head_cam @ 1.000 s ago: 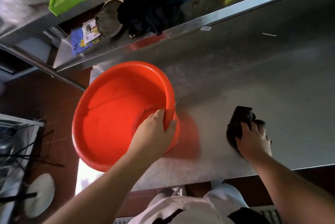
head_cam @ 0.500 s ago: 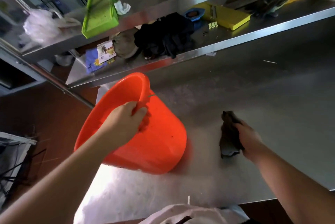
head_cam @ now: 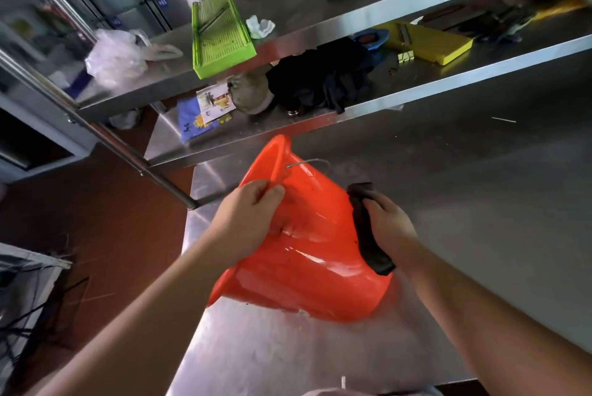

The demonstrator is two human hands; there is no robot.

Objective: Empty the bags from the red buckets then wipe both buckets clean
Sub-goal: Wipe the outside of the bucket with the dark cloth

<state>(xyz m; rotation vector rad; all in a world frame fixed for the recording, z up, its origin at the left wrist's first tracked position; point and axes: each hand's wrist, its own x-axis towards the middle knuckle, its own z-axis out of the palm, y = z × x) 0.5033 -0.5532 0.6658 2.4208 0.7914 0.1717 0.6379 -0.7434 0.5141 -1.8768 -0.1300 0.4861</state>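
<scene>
The left hand (head_cam: 248,219) has its fingers (head_cam: 272,194) curled over the rim of the red bucket (head_cam: 307,254), thumb on the outer wall, gripping it. The right hand (head_cam: 389,226) wraps its fingers around a dark cloth (head_cam: 366,229), clenched on it and pressing it flat against the bucket's outer wall, on the side away from the left hand. The bucket is tipped on its side, mouth turned toward the left hand and the floor, its base edge resting on the steel tabletop (head_cam: 480,219) near the tabletop's left end. Its thin wire handle (head_cam: 307,161) loops out just past the rim, on the far side. Beyond the bucket, a steel shelf (head_cam: 416,88) carries a black bundle of cloth (head_cam: 323,78) and a yellow slicer (head_cam: 426,41); a higher shelf holds a green slicer (head_cam: 219,40).
</scene>
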